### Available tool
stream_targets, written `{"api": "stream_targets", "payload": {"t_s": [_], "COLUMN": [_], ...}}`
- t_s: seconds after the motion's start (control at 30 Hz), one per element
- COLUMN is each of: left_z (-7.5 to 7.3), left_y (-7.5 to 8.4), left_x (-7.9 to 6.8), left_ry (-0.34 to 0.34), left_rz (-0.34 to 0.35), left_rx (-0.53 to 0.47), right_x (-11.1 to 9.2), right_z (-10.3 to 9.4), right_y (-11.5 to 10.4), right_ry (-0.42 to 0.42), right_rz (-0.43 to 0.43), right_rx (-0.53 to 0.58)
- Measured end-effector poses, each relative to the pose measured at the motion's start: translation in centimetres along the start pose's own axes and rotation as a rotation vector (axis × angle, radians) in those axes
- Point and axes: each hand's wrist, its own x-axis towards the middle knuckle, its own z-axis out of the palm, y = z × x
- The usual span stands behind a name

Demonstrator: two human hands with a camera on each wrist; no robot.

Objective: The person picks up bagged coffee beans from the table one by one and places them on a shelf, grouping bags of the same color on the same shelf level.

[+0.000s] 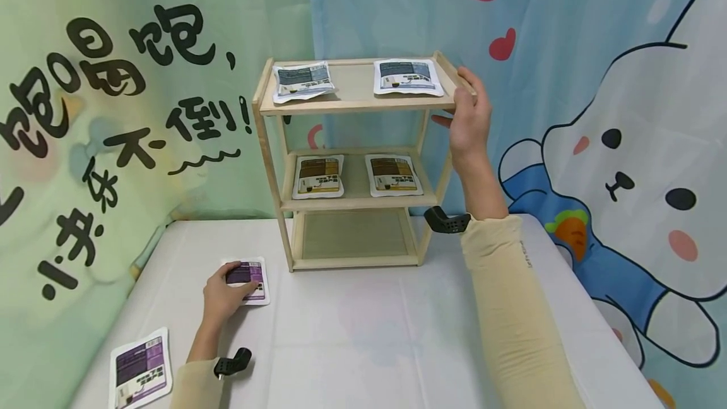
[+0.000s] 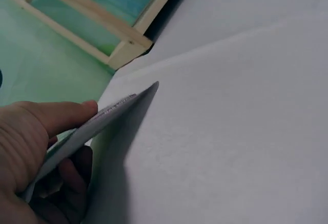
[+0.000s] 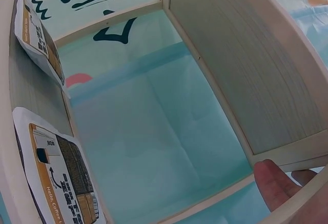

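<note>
My left hand (image 1: 226,298) pinches a purple-labelled coffee sachet (image 1: 258,273) over the left part of the table. In the left wrist view this sachet (image 2: 100,121) appears edge-on and tilted, thumb on one face and fingers behind it. At the upper right corner of a three-tier wooden shelf rack (image 1: 352,106), my right hand (image 1: 472,122) grips the top tier's side. Fingertips (image 3: 274,178) show at that corner in the right wrist view. A second purple-labelled sachet (image 1: 141,368) lies on the table, nearer and left of my left hand.
Two blue-labelled sachets, one left (image 1: 303,81) and one right (image 1: 407,76), lie on the top tier. The middle tier holds a yellow-labelled sachet (image 1: 319,177) and another (image 1: 394,175). A white cloth covers the table (image 1: 363,333); printed curtains (image 1: 386,5) hang behind.
</note>
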Motion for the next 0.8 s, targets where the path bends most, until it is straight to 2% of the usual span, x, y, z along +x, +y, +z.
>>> {"api": "stream_targets", "payload": {"t_s": [0.3, 0.5, 0.63, 0.8], "left_z": [1.6, 2.7, 4.1, 6.4], "left_y": [0.8, 2.1, 3.6, 5.4], "left_x": [-3.1, -4.9, -5.7, -5.7], "left_ry": [-0.02, -0.023, -0.041, -0.071], "left_rz": [0.022, 0.09, 0.128, 0.149], "left_rx": [-0.119, -0.211, -0.256, -0.307], "right_x": [-0.1, -0.2, -0.2, -0.2], "right_z": [0.0, 0.1, 0.1, 0.2], "right_y": [0.0, 0.0, 0.0, 0.0], "right_ry": [-0.002, -0.002, 0.004, 0.003], "right_rz": [-0.006, 0.001, 0.002, -0.002], "right_rx": [0.002, 0.002, -0.001, 0.02]}}
